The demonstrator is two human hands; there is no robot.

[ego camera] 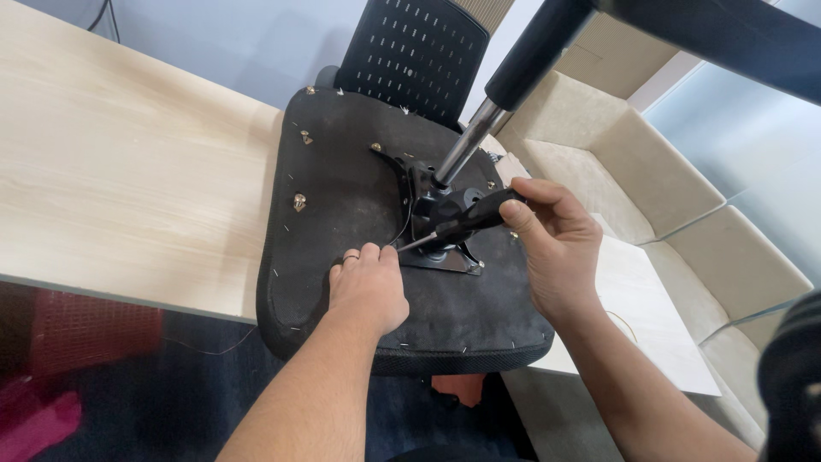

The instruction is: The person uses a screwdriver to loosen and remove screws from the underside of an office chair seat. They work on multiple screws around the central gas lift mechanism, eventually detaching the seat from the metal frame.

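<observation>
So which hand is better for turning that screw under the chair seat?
Probably the right hand: it already grips the screwdriver, with the tip aimed at the metal plate. The left hand rests on the seat, fingertips touching the shaft near the tip, steadying it.

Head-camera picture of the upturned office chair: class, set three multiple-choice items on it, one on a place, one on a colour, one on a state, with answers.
1. Where does the upturned chair seat lie?
A. on the floor
B. on the wooden table
C. on the sofa

2. What colour is the handle of the screwdriver?
A. black
B. red
C. yellow

3. How is the right hand?
A. flat and empty
B. out of view
C. closed around the screwdriver

Answers: 1 B, the seat rests across the table's edge. 2 A, the handle is black. 3 C, its fingers wrap the handle while the left hand presses on the seat.
</observation>
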